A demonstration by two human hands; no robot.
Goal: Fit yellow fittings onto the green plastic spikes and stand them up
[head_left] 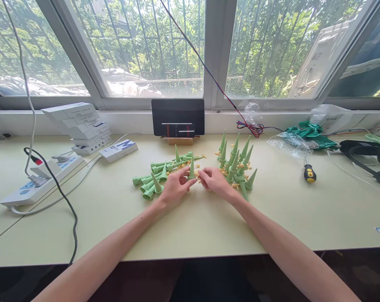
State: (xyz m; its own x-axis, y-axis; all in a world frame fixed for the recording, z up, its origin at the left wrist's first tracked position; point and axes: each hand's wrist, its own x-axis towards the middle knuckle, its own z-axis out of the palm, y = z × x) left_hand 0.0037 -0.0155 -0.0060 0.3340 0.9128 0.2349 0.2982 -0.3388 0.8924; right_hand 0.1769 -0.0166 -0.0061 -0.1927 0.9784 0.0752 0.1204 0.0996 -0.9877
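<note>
My left hand [174,185] is closed around the base of a green plastic cone [192,166], which points upward. Close beside it, my right hand [217,181] pinches a small yellow plastic piece [198,178] against the cone's side; its far end is hidden by my fingers. To the left lies a loose pile of green tubes [149,193] and cones, with a short green cone [156,183] near my left wrist. Beyond my right hand stands a cluster of several green cones [233,164] with yellow pieces attached around their bases.
A phone [179,131] leans on a dark tablet [178,110] at the back. White boxes [85,126] and a power strip [45,178] with cables are at left. A screwdriver [310,173], green plastic bag [312,134] and black straps [362,153] lie at right.
</note>
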